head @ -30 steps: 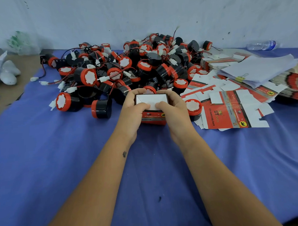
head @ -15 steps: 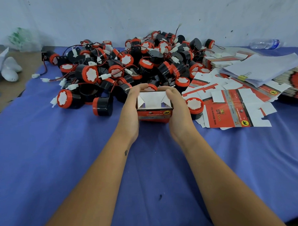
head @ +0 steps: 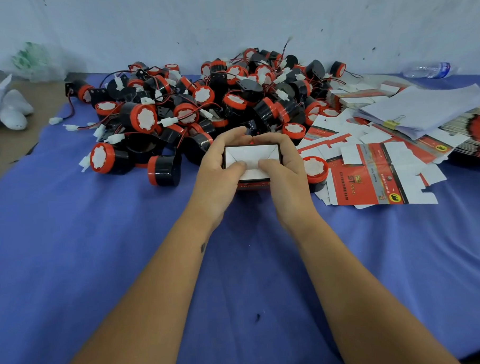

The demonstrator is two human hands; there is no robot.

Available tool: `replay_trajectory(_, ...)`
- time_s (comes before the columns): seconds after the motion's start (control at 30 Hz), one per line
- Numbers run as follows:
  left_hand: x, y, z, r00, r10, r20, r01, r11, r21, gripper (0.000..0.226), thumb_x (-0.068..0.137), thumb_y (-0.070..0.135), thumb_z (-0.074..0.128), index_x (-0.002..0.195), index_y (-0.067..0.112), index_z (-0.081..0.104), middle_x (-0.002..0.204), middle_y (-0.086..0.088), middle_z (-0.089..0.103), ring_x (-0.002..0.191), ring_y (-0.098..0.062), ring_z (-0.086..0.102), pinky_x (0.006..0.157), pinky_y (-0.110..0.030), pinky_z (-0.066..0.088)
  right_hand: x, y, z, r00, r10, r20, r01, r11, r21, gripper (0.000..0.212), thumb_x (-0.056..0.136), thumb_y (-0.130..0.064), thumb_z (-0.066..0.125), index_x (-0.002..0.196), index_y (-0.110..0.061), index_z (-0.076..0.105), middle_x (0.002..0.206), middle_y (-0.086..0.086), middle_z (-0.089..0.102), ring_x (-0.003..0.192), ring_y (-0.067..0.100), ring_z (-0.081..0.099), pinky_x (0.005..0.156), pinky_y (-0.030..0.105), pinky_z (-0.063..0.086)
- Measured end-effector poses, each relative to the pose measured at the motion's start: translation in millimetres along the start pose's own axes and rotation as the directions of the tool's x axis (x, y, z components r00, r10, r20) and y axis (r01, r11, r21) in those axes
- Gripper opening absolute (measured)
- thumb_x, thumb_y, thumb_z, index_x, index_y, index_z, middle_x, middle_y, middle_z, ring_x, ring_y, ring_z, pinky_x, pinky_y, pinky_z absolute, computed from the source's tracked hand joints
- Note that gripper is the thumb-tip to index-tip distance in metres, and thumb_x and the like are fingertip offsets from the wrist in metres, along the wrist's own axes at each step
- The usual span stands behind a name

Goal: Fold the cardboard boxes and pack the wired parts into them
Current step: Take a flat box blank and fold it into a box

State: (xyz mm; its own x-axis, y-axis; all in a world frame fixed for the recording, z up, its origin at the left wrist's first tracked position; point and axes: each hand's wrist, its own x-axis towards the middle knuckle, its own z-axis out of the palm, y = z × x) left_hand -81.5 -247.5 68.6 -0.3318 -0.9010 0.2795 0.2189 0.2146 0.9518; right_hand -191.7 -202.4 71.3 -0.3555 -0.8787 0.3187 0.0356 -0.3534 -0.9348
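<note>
Both hands clasp one small cardboard box [head: 252, 160] at the middle of the blue cloth [head: 99, 256]. The left hand [head: 219, 166] curls round its 9 o'clock end and the right hand [head: 284, 163] round its 3 o'clock end, fingers over the far edge, both thumbs pressing the white flaps down on the upturned face. The box's long axis runs 9 to 3 o'clock, square across the person. Whether the flaps have locked I cannot tell; the thumbs cover the seam.

The wired parts [head: 202, 106], black drums with red caps and white plugs, lie heaped just beyond the box at 12 o'clock, spreading toward 10 o'clock. One loose part [head: 315, 169] stands at 3 o'clock, just beside the right hand, so that hand is probably the nearer for the next pick. Flat box blanks [head: 371, 184] fan out past it at 3 o'clock, under a clipped sheaf of papers [head: 422, 110] toward 2 o'clock.
</note>
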Motion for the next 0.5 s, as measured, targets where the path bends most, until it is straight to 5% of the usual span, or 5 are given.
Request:
replay_trajectory(0.1,0.6,1.4,2.0,0.999,-0.032,-0.001,0.032,0.994,-0.108,0.035,0.094,0.029,0.047,0.125,0.04,0.058,0.128,0.015,0.063,0.119,-0.005,0.059,0.099,-0.03,0.051,-0.9,-1.2,2.1,0.999,-0.008,0.042,0.005,0.997,0.083,0.024,0.096,-0.006,0.042,0.112,-0.008,0.059,0.099,-0.009,0.068,0.09,0.003,0.064,0.07,0.018,0.051)
replay_trajectory(0.2,4.8,9.3,2.0,0.982,-0.18,-0.056,0.165,0.963,-0.213,0.035,0.102,0.051,0.041,0.106,0.032,0.07,0.096,0.008,0.075,0.094,-0.007,0.071,0.082,-0.025,0.055,-1.6,-5.0,1.3,0.999,-0.013,0.037,0.008,0.99,0.143,0.029,0.102,-0.016,0.035,0.106,-0.011,0.064,0.105,-0.006,0.07,0.098,0.001,0.064,0.074,0.015,0.051)
replay_trajectory(0.33,4.7,9.8,-5.9,0.938,-0.345,-0.045,0.347,0.937,0.048,0.059,0.1,0.065,0.018,0.103,0.041,0.072,0.107,0.006,0.074,0.106,-0.011,0.067,0.101,-0.036,0.048,-5.9,-7.5,-0.1,0.977,-0.206,0.063,0.209,0.977,-0.045,0.026,0.096,-0.014,0.037,0.085,-0.013,0.061,0.128,0.005,0.063,0.132,0.007,0.046,0.105,0.019,0.038)
replay_trajectory(0.4,1.6,11.1,-6.2,0.922,-0.385,-0.03,0.386,0.916,0.106,0.057,0.1,0.065,0.022,0.089,0.041,0.072,0.097,0.006,0.077,0.095,-0.01,0.071,0.085,-0.033,0.058,-7.3,-7.9,1.1,0.958,-0.27,0.098,0.279,0.955,-0.101,0.023,0.094,-0.011,0.04,0.083,-0.023,0.057,0.133,0.005,0.059,0.136,0.011,0.041,0.108,0.02,0.035)
replay_trajectory(0.5,3.1,12.4,-2.1,0.952,-0.306,0.018,0.307,0.95,-0.054,0.033,0.103,0.04,0.039,0.108,0.029,0.069,0.102,-0.001,0.076,0.098,-0.018,0.072,0.078,-0.036,0.061,-9.2,-4.8,3.5,0.957,-0.288,0.034,0.289,0.938,-0.191,0.017,0.091,-0.014,0.047,0.102,-0.025,0.053,0.149,-0.003,0.041,0.142,0.011,0.031,0.113,0.031,0.032)
